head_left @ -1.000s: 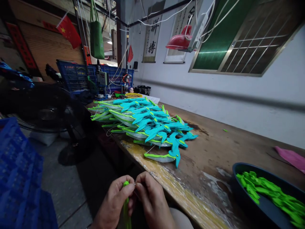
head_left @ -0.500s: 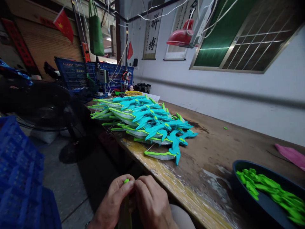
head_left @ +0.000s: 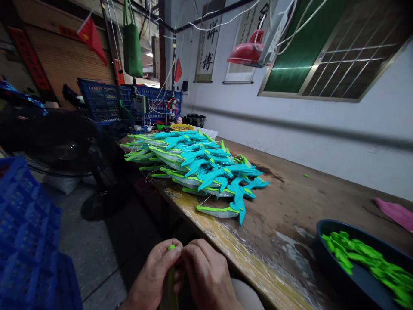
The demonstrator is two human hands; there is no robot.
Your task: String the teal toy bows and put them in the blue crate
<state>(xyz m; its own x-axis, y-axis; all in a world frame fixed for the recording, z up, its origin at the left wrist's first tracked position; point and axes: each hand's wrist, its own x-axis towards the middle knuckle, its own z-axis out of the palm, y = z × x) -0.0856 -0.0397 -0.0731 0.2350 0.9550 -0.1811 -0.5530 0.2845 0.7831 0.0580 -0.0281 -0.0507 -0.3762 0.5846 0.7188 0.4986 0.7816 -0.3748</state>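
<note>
My left hand (head_left: 156,269) is closed round a lime-green plastic toy bow part (head_left: 172,284), whose tip pokes up between thumb and forefinger. Against it, fingertips touching, my right hand (head_left: 206,271) is pinched; whatever is between its fingers is hidden. Both hands are low, just off the table's near edge. Beyond them lies a heap of toy bows (head_left: 206,165), turquoise in the grip with green and clear limbs and thin white strings. One single bow (head_left: 219,211) lies closest to my hands.
On the right, a dark basin (head_left: 361,275) holds many green plastic pieces (head_left: 371,258). A pink cloth (head_left: 393,215) lies behind it on the wooden table (head_left: 284,202). Blue crates (head_left: 26,232) and a black fan (head_left: 64,146) stand left. A red lamp (head_left: 247,51) hangs above.
The view has shifted very slightly. Both hands stay together in nearly the same pose, and more of the green part below the left thumb shows now.
</note>
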